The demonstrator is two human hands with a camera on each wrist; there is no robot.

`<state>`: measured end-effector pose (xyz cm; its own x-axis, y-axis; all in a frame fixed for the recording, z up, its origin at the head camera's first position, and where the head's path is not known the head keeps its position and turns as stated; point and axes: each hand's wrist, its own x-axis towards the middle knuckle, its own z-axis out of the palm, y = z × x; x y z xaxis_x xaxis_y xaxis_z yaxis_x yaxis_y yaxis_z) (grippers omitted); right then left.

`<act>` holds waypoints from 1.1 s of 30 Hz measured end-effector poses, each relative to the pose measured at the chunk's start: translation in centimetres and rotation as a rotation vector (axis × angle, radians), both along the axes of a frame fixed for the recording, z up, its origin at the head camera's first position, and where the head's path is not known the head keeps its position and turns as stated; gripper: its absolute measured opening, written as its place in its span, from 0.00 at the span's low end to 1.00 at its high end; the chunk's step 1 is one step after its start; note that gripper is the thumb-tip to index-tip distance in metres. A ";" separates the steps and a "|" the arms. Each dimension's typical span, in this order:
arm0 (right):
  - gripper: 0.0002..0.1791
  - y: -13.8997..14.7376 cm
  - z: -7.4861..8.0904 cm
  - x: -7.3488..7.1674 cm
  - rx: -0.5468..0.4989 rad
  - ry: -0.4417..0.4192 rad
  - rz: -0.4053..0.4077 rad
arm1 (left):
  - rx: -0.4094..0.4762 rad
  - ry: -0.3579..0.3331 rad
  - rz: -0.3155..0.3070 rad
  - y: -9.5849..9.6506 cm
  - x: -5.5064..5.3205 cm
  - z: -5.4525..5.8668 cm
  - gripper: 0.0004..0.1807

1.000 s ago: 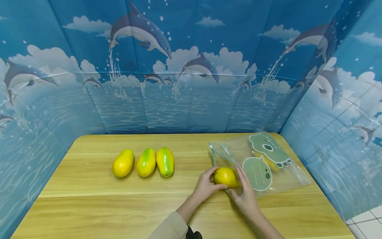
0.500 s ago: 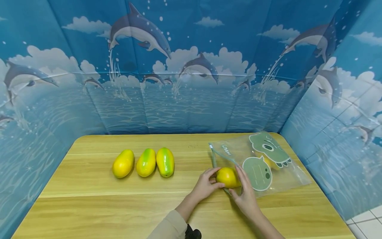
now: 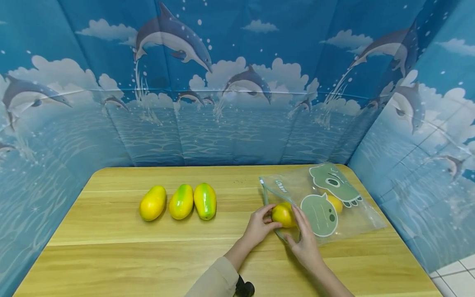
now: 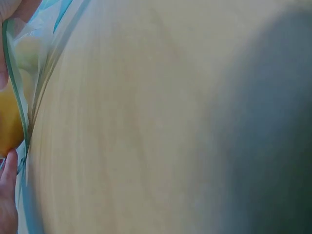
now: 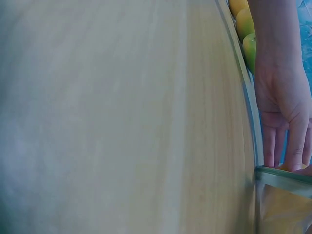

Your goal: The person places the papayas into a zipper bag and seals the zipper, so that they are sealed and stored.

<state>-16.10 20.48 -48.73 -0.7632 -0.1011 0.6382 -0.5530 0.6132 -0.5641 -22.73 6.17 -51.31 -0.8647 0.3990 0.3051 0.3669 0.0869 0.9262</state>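
In the head view a yellow mango (image 3: 284, 215) lies at the mouth of a clear zip bag (image 3: 356, 222) with green cartoon prints. My left hand (image 3: 258, 226) grips the mango from the left, fingers above and thumb below. My right hand (image 3: 307, 247) holds the bag's mouth, its fingers over the upper layer and its thumb near the lower edge. Another yellow fruit (image 3: 335, 203) shows through the bag, partly hidden by the prints. In the right wrist view the left hand (image 5: 287, 107) reaches down at the green zip edge (image 5: 282, 176).
To the left on the wooden table (image 3: 130, 264) lie a yellow mango (image 3: 153, 203) and two green-streaked yellow fruits, one in the middle (image 3: 181, 202) and one on the right (image 3: 205, 201). A dolphin-print curtain (image 3: 237, 123) rises behind the table and along its sides.
My left hand has moved the mango slightly right and away from me, further into the bag's mouth. The fruit inside the bag shows more now. My right hand has stayed almost still.
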 end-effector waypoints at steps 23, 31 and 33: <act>0.48 -1.3 2.7 1.1 -0.013 0.006 0.008 | 0.067 -0.113 0.048 1.3 -0.1 0.3 0.28; 0.48 -1.2 2.5 1.0 -0.029 0.025 0.025 | 0.043 -0.093 0.061 1.7 0.0 0.2 0.27; 0.48 -1.2 2.5 1.0 -0.031 0.028 0.026 | 0.037 -0.083 0.068 1.8 -0.1 0.1 0.27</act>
<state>-15.09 19.25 -46.21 -0.7425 -0.1012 0.6622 -0.5845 0.5808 -0.5666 -22.80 7.98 -51.24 -0.9124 0.3281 0.2447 0.2833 0.0747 0.9561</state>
